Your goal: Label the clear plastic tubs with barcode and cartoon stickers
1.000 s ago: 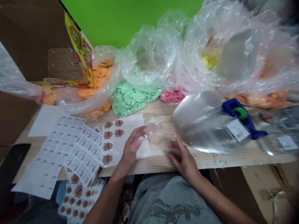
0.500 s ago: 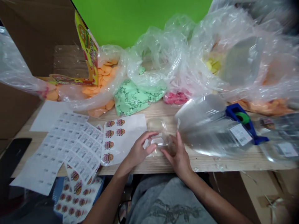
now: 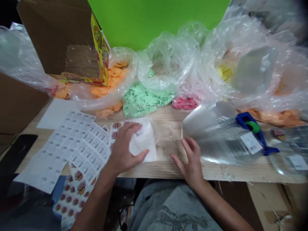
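My left hand (image 3: 126,146) is over the white sticker sheet (image 3: 150,154), covering most of its burger-character stickers. Its thumb and fingers curve around a small clear plastic container (image 3: 140,137), whose outline is faint against the white paper. Right of the sheet lies another clear plastic container (image 3: 166,136), flat on the wooden table. Beside it is my right hand (image 3: 189,157), thumb and fingers apart, with nothing visible between them. A stack of larger clear plastic sheets or shells (image 3: 216,138) lies just beyond its fingertips.
Label sheets (image 3: 72,138) spread to the left, near a black phone-like slab (image 3: 20,150). Bags of orange pieces (image 3: 114,78), green pieces (image 3: 141,101) and pink pieces (image 3: 185,102) line the back. A blue tape dispenser (image 3: 252,131) stands at right.
My left hand has moved left from the middle onto the sticker sheet, with the small clear container. My right hand has let go and shifted slightly right. The view has tilted a little.
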The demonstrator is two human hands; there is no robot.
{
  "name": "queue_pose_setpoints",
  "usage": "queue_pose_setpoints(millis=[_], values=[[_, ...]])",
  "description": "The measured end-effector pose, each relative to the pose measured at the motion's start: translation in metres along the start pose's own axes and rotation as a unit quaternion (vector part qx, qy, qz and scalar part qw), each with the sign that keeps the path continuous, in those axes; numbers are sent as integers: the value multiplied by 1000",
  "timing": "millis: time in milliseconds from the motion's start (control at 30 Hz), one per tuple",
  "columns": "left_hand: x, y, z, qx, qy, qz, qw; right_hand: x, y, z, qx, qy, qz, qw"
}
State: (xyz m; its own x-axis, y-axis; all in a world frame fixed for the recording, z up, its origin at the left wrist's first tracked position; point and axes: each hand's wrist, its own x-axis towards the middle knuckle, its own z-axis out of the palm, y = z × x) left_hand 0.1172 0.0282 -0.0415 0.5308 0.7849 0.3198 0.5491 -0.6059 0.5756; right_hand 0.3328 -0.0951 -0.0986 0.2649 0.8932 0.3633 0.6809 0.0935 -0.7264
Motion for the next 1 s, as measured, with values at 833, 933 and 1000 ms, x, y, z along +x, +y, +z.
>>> queue_pose_setpoints(millis=[833, 933, 1000], values=[[-41, 30, 86, 52, -128, 49, 989, 12, 11, 11, 81, -95, 185, 975], [-41, 31, 91, 64, -145, 67, 985, 10, 10, 13, 41, -101, 163, 981], [-39, 33, 94, 70, -155, 74, 983, 10, 8, 14, 17, -102, 157, 982]])
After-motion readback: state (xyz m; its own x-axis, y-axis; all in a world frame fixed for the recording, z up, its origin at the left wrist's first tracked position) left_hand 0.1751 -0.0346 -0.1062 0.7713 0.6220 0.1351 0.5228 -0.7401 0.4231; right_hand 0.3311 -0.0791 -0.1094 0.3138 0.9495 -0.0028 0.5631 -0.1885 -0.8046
